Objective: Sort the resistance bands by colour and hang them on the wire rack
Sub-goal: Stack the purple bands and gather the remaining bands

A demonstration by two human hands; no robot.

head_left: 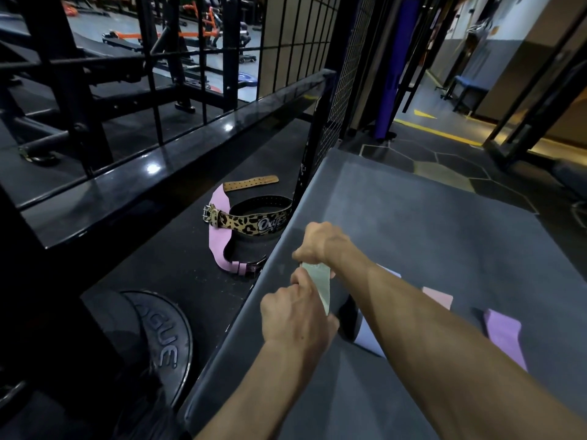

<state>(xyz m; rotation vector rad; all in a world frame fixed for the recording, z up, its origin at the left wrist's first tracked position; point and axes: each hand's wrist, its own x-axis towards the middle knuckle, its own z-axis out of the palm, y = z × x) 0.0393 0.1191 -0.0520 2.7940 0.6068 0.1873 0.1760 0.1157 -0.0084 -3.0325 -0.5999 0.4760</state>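
A pale green resistance band (pixel 319 285) is held above the left edge of the grey platform (pixel 428 223). My left hand (pixel 295 315) grips its lower end and my right hand (pixel 320 244) pinches its upper end. On the platform lie a purple band (pixel 505 331), a pink band (pixel 440 296) and a pale lavender band (pixel 370 342), the last partly hidden under my right forearm. A black wire rack (pixel 346 68) stands upright beyond the platform's far left corner.
On the dark floor to the left lie a leopard-print lifting belt (pixel 251 222), a pink belt (pixel 220 236) and a tan strap (pixel 251 183). A black weight plate (pixel 158 341) lies at lower left. A black steel frame (pixel 158 154) runs along the left.
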